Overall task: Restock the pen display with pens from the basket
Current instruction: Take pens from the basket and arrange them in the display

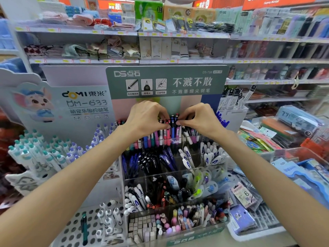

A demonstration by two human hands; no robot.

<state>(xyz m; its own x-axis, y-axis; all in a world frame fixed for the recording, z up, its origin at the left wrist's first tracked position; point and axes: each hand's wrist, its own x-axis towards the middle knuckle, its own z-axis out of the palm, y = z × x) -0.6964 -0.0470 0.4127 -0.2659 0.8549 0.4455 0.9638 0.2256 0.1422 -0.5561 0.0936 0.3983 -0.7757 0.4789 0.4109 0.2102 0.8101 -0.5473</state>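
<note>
A tiered clear pen display (210, 139) with a grey-green header card stands in the middle. Its top row holds a tight bunch of pink, purple, blue and white pens (165, 135). My left hand (147, 116) and my right hand (197, 116) meet above that row, fingers curled, pinching the tops of the pens between them. A blue pen (172, 127) stands between the two sets of fingertips. Lower tiers hold dark blue, black and white pens and pastel ones at the front. No basket is in view.
A DOMI display (58, 154) of teal and purple capped pens stands at the left, with a perforated white holder (92, 227) below it. Stationery packs fill a white tray (256, 234) and bins at the right. Store shelves of socks and goods run behind.
</note>
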